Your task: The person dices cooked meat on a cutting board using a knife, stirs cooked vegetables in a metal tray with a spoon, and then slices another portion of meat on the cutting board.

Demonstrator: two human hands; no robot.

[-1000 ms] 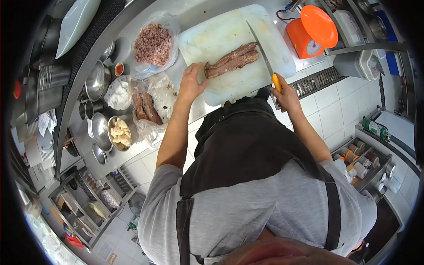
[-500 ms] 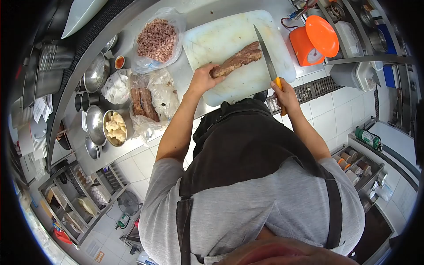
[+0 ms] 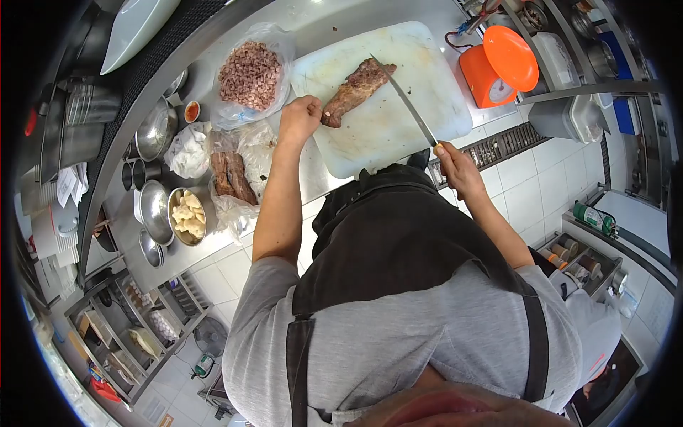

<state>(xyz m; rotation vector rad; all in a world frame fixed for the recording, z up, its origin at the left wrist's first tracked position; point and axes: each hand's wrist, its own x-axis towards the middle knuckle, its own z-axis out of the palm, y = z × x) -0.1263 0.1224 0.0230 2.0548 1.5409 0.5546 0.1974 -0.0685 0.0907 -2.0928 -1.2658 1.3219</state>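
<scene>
A long piece of cooked brown meat (image 3: 354,91) lies diagonally on the white cutting board (image 3: 420,146). My left hand (image 3: 302,118) is at the board's left edge, beside the near end of the meat, its fingers curled closed; whether anything is in them is hidden. My right hand (image 3: 461,171) grips a long knife (image 3: 413,112) by its yellow handle, which the fingers mostly cover. The blade slants up and left, its tip over the far end of the meat. Small dark crumbs dot the board.
Left of the board are a plastic bag of diced meat (image 3: 250,75), a bag with more meat strips (image 3: 233,178), a bowl of pale yellow chunks (image 3: 188,217) and a small red sauce cup (image 3: 192,111). An orange scale (image 3: 484,78) stands right. Another person's grey sleeve (image 3: 596,324) shows behind.
The meat has shifted left and turned steeper. My left hand has moved left and curled up. The knife has swung left over the meat's far end. Another person has appeared at lower right.
</scene>
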